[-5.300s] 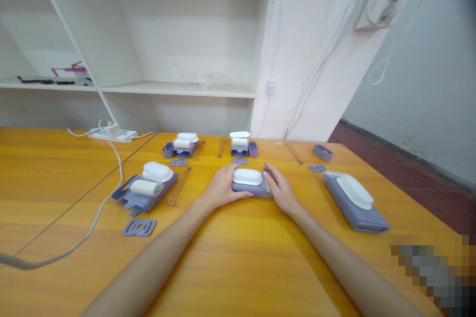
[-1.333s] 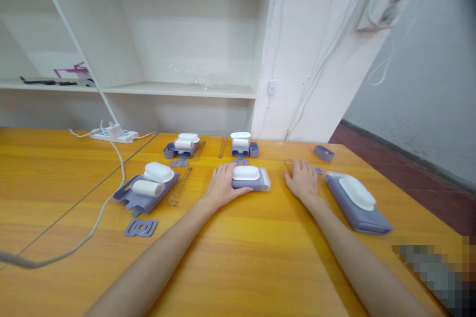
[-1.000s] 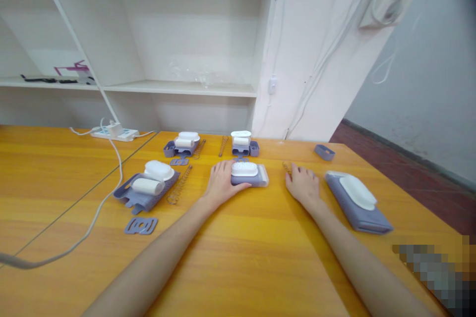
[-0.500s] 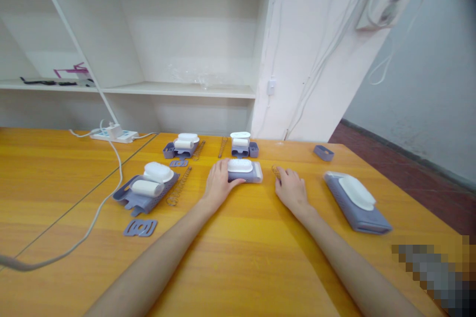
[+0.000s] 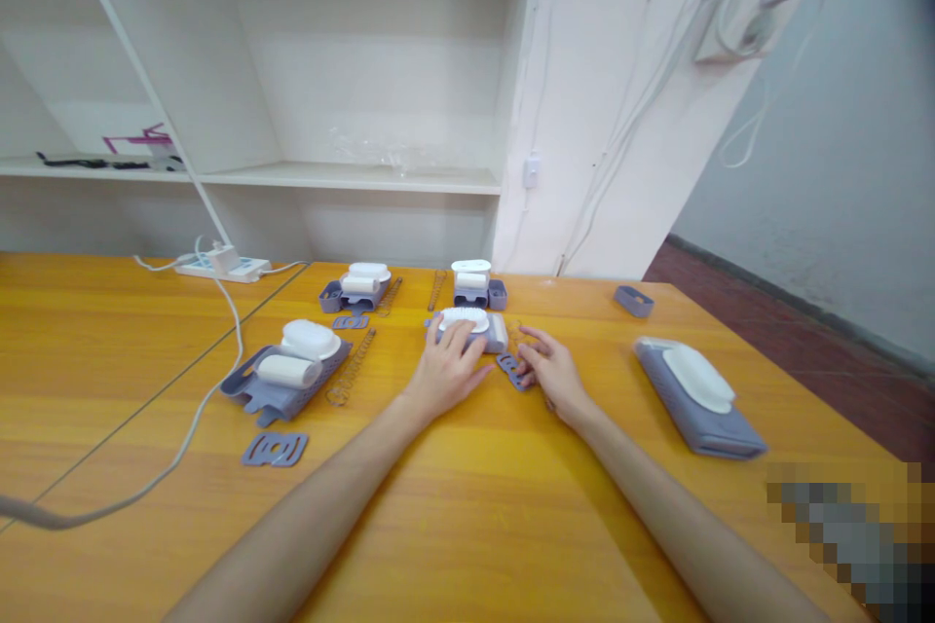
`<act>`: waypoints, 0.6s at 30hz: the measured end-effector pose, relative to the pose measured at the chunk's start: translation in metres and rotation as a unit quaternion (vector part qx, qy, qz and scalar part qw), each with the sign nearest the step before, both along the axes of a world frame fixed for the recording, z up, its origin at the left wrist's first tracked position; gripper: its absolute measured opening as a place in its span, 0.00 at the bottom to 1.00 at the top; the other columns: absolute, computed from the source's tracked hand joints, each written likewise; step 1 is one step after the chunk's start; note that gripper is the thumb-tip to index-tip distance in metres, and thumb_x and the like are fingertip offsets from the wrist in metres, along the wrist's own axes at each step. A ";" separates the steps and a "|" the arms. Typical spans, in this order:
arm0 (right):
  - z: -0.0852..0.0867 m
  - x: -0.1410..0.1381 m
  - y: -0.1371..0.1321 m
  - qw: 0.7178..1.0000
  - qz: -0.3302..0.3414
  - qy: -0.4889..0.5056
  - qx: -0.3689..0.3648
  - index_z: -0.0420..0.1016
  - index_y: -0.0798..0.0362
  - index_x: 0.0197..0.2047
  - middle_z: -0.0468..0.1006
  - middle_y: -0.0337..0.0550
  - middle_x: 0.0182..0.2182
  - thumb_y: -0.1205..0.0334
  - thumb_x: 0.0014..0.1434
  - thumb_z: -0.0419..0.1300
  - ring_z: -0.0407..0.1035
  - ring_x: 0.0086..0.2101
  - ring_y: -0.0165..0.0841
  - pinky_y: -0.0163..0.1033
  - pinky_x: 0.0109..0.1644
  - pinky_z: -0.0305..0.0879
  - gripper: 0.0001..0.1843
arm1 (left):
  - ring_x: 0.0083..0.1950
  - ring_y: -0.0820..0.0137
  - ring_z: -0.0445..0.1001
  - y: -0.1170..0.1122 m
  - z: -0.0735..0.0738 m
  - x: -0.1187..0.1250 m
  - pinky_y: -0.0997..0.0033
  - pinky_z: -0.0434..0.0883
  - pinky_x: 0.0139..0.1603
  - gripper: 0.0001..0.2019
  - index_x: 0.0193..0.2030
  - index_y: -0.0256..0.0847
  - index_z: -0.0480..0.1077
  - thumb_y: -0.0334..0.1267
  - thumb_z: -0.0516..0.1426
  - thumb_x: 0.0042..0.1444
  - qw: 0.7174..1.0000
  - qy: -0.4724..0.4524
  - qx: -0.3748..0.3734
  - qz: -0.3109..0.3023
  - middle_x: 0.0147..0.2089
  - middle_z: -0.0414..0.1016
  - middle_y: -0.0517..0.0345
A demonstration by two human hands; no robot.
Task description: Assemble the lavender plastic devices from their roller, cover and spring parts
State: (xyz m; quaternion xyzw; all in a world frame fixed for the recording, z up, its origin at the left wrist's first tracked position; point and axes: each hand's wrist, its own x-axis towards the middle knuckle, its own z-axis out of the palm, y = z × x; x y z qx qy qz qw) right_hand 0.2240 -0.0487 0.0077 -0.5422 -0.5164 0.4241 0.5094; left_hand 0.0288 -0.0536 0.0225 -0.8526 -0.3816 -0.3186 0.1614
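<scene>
My left hand [image 5: 453, 370] rests with spread fingers against a grey-purple plastic case [image 5: 497, 336]. A white oval piece with bristly bumps [image 5: 465, 316] lies on top of that case, partly under the fingertips. My right hand [image 5: 556, 378], close by on the right, has its thumb and curled fingers on the edge of a small flat grey-purple plate with cut-outs [image 5: 509, 368]; its index finger is stretched out. Just beyond the plate a thin coil spring [image 5: 514, 331] shows faintly.
At left stand a case with white parts [image 5: 288, 375], a spring [image 5: 352, 370] and a slotted plate [image 5: 276, 449]. Two similar sets [image 5: 365, 284] line the back. A finished-looking case [image 5: 697, 399] and a small grey-purple tray [image 5: 633, 302] lie right. A power strip [image 5: 223, 265] trails a cable across the table.
My left hand has loosened from the case's left end and shifted right and nearer. My right hand has drawn back from the spring to the slotted plate, which now shows.
</scene>
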 end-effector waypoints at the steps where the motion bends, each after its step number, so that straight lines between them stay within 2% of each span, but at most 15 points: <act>1: -0.001 -0.002 -0.001 0.999 -0.002 0.032 0.010 0.63 0.53 0.52 0.69 0.35 0.25 0.56 0.52 0.57 0.65 0.18 0.28 0.33 0.17 0.64 0.25 | 0.57 0.58 0.62 -0.003 0.002 0.002 0.47 0.49 0.62 0.14 0.47 0.40 0.66 0.44 0.50 0.58 0.999 0.019 -0.003 -0.027 0.53 0.66 0.45; 5: -0.002 -0.003 -0.003 0.996 -0.025 0.084 0.034 0.62 0.52 0.50 0.71 0.35 0.26 0.54 0.49 0.61 0.66 0.17 0.27 0.31 0.14 0.62 0.26 | 0.56 0.60 0.63 -0.012 0.006 0.008 0.57 0.58 0.57 0.16 0.49 0.39 0.66 0.45 0.49 0.59 0.985 0.078 -0.074 -0.135 0.54 0.66 0.47; 7: -0.001 -0.001 -0.004 0.993 -0.019 0.107 0.035 0.60 0.52 0.53 0.71 0.35 0.26 0.53 0.49 0.61 0.66 0.17 0.28 0.31 0.14 0.62 0.29 | 0.58 0.60 0.62 -0.015 0.006 0.010 0.59 0.58 0.57 0.21 0.54 0.39 0.63 0.49 0.50 0.58 0.977 0.077 -0.119 -0.160 0.57 0.64 0.47; 11: -0.001 0.002 -0.004 0.991 -0.016 0.122 0.057 0.62 0.50 0.57 0.71 0.35 0.27 0.53 0.51 0.59 0.65 0.17 0.25 0.30 0.16 0.62 0.30 | 0.61 0.60 0.58 -0.016 0.001 0.010 0.58 0.55 0.59 0.27 0.57 0.39 0.59 0.55 0.48 0.56 0.969 0.066 -0.181 -0.153 0.60 0.61 0.46; 15: -0.004 0.003 0.000 0.988 -0.060 0.121 0.075 0.71 0.54 0.51 0.72 0.40 0.31 0.54 0.51 0.59 0.65 0.20 0.24 0.30 0.18 0.63 0.25 | 0.61 0.61 0.58 -0.014 -0.002 0.009 0.60 0.55 0.59 0.22 0.49 0.38 0.64 0.53 0.49 0.57 0.968 0.056 -0.198 -0.146 0.59 0.62 0.45; 18: -0.005 0.005 0.002 0.980 -0.056 0.172 0.085 0.71 0.54 0.51 0.73 0.43 0.34 0.56 0.52 0.58 0.71 0.26 0.30 0.34 0.24 0.68 0.23 | 0.54 0.63 0.64 -0.014 0.000 0.010 0.62 0.58 0.54 0.16 0.45 0.38 0.65 0.48 0.50 0.58 0.968 0.047 -0.203 -0.141 0.50 0.69 0.48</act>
